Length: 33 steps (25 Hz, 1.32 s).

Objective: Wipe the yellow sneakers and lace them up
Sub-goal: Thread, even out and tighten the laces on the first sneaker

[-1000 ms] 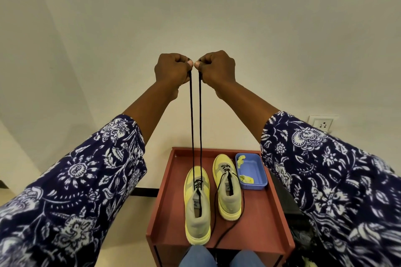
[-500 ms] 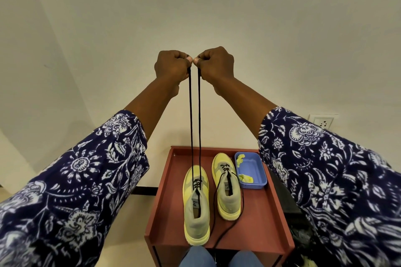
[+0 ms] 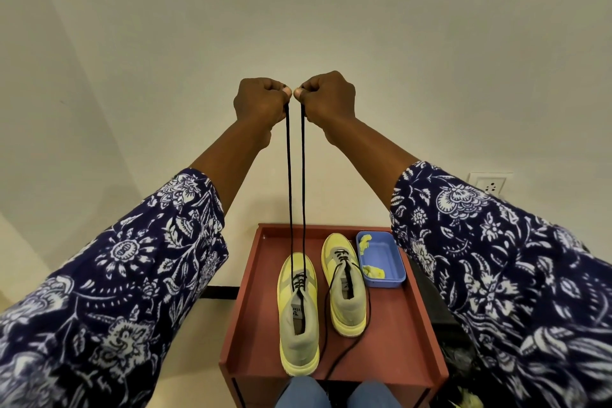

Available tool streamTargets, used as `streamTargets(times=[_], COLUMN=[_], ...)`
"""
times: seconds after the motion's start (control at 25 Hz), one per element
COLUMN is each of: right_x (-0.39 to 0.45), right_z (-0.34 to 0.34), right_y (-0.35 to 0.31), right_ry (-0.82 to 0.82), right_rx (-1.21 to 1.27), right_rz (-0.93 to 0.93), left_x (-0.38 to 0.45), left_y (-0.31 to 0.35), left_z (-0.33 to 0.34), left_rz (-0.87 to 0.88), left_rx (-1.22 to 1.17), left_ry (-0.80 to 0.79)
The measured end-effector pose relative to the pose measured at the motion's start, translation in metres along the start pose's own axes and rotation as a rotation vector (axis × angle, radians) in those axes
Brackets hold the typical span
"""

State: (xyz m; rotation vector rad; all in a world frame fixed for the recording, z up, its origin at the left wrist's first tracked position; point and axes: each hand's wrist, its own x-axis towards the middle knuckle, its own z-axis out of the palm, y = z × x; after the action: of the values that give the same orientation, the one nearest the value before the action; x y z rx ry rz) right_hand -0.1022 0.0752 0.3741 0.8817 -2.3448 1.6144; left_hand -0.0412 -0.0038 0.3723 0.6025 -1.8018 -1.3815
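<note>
High above the desk, against the pale wall, both hands are being held up side by side, thumbs nearly touching. The left hand is curling into a fist and gripping one end of the black lace; the right hand is doing the same with the other end. The two strands are hanging taut and almost parallel, close together, running straight down to the left sneaker.

That sneaker is sitting upright on the red desk, toe pointing toward the wall, heel near the front edge. Its lace is passing through only the lower eyelets near the toe; the tongue and upper eyelets are showing unlaced.

The right sneaker is standing just beside it, apart, set a little farther back. Its own lace is threading the lower eyelets too, with loose ends looping down around the heel and trailing over the desk toward the front edge.

A blue tray is lying just to the right of the right sneaker, near the back right corner of the desk. Yellow cloth is lying inside it, in two visible clumps.

Both sleeves are showing a navy print with white flowers. Blue-clad knees are appearing at the bottom edge, in front of the desk. A wall socket is sitting to the right.
</note>
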Motion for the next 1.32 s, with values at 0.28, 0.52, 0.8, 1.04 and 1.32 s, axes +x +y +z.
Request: streamTargets(times=[0.28, 0.52, 0.8, 1.04, 1.32], right_x=[-0.017, -0.052, -0.115, -0.159, -0.206], right_z=[0.005, 0.027, 0.059, 0.084, 0.091], right_y=[0.027, 0.098, 0.192, 0.252, 0.28], right_ry=[-0.045, -0.09, -0.153, -0.175, -0.131], right_rx=[0.037, 0.057, -0.043, -0.156, -0.358], right_rz=[0.099, 0.282, 0.478, 0.645, 0.691], left_x=[0.0, -0.011, -0.061, -0.105, -0.135], left_y=[-0.03, -0.114, -0.251, -0.316, -0.366], left_z=[-0.007, -0.023, -0.043, -0.038, -0.018], left_rz=[-0.03, -0.203, -0.514, -0.741, -1.142], left_rx=[0.05, 0.042, 0.129, -0.03, -0.206], left_ry=[0.018, 0.109, 0.211, 0.29, 0.512])
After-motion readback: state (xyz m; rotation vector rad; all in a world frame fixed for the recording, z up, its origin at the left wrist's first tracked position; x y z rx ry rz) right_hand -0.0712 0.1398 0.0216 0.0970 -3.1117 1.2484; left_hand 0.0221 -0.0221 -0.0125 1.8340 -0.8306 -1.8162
